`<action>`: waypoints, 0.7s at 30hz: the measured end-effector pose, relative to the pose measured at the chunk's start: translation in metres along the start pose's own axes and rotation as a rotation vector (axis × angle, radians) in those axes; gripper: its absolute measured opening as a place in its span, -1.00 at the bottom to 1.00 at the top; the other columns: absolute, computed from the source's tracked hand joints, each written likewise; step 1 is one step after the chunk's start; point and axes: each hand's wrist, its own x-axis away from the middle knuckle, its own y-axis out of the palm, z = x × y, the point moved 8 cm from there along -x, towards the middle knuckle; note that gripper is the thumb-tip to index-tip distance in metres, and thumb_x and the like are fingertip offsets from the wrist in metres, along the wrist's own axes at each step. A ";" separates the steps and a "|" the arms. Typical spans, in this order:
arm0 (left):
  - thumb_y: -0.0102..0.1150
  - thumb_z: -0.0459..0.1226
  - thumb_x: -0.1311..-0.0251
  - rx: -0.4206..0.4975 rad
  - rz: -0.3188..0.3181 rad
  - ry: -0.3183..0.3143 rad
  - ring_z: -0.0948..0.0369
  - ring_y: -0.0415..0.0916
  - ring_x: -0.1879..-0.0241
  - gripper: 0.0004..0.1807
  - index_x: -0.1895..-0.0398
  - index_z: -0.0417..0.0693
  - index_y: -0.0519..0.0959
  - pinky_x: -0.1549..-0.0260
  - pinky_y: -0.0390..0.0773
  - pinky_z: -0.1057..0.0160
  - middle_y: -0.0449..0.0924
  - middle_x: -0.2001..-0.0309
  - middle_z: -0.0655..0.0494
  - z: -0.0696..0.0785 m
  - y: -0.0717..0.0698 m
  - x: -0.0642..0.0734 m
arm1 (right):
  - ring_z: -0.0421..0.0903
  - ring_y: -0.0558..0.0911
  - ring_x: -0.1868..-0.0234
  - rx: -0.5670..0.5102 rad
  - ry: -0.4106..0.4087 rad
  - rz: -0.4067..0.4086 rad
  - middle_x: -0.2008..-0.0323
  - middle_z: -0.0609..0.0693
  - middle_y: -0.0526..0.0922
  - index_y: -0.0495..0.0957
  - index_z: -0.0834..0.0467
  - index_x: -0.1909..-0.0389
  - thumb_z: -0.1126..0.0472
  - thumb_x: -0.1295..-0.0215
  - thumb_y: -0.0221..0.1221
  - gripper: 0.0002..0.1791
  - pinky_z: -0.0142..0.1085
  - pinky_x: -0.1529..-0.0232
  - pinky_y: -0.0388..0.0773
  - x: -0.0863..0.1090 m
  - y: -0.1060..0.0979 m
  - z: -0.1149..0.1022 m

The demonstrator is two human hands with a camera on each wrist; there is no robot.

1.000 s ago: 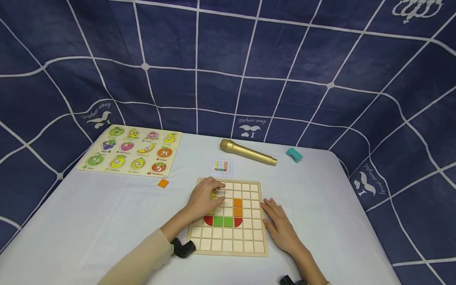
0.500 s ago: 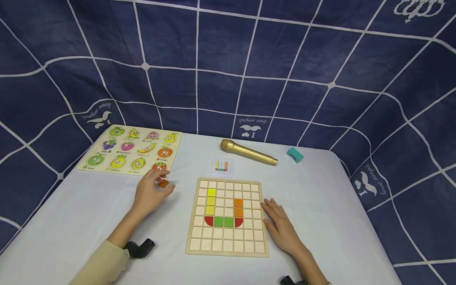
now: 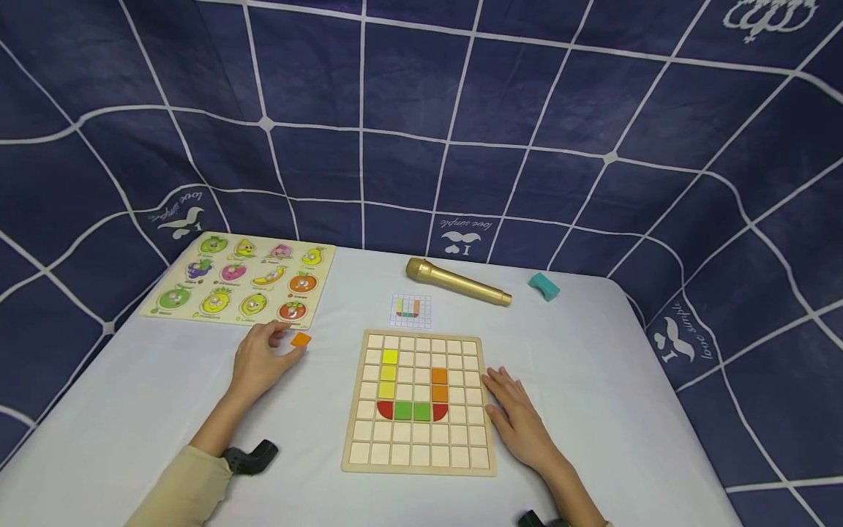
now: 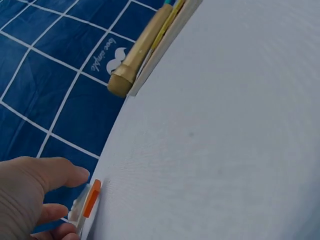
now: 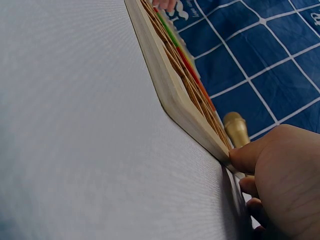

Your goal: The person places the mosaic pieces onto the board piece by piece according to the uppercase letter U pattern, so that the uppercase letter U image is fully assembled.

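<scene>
An orange square tile (image 3: 301, 339) lies on the white cloth just below the fruit board. My left hand (image 3: 259, 359) is beside it, thumb and fingers spread, with a small gap between thumb tip and tile in the left wrist view, where the orange tile (image 4: 92, 198) shows edge-on. My right hand (image 3: 522, 421) rests on the cloth along the right edge of the wooden grid board (image 3: 421, 468), its thumb touching the rim. On that grid, yellow tiles (image 3: 388, 373), red quarter-round tiles (image 3: 386, 410), green tiles (image 3: 412, 411) and orange tiles (image 3: 439, 385) form a U.
A small pattern card (image 3: 411, 311) showing a coloured U lies above the grid. Behind it are a gold microphone (image 3: 457, 282) and a teal arched block (image 3: 544, 286). The fruit puzzle board (image 3: 240, 282) sits at the back left. A blue checked curtain (image 3: 421, 132) surrounds the table.
My left hand has left the grid, uncovering the yellow tiles, and gone left to the loose orange tile. It has since drawn back slightly, and that tile is still in place. My right hand stays put.
</scene>
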 end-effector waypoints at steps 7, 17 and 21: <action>0.45 -0.26 0.23 -0.009 0.026 -0.005 0.04 0.38 0.34 -0.51 0.17 -0.29 0.55 0.34 0.25 0.13 0.44 0.33 -0.08 -0.009 0.005 0.001 | 0.07 0.09 -0.36 -0.007 0.006 -0.001 -0.31 0.09 0.24 0.32 0.21 -0.26 0.30 -0.24 0.13 -0.46 0.12 -0.25 -0.07 0.000 0.000 0.001; 0.45 -0.25 0.20 -0.013 0.020 -0.022 0.06 0.34 0.30 -0.57 0.22 -0.26 0.59 0.32 0.22 0.14 0.41 0.30 -0.06 -0.013 0.009 0.003 | 0.13 0.10 -0.35 0.011 -0.012 0.000 -0.30 0.13 0.24 0.31 0.23 -0.26 0.28 -0.27 0.10 -0.48 0.11 -0.25 -0.08 0.001 0.000 0.000; 0.45 -0.25 0.20 -0.017 0.021 -0.020 0.07 0.32 0.32 -0.60 0.25 -0.26 0.60 0.34 0.21 0.15 0.40 0.31 -0.05 -0.012 0.009 0.003 | 0.09 0.09 -0.36 0.003 0.001 0.000 -0.31 0.11 0.24 0.31 0.22 -0.26 0.29 -0.25 0.12 -0.47 0.11 -0.25 -0.08 0.001 0.000 0.001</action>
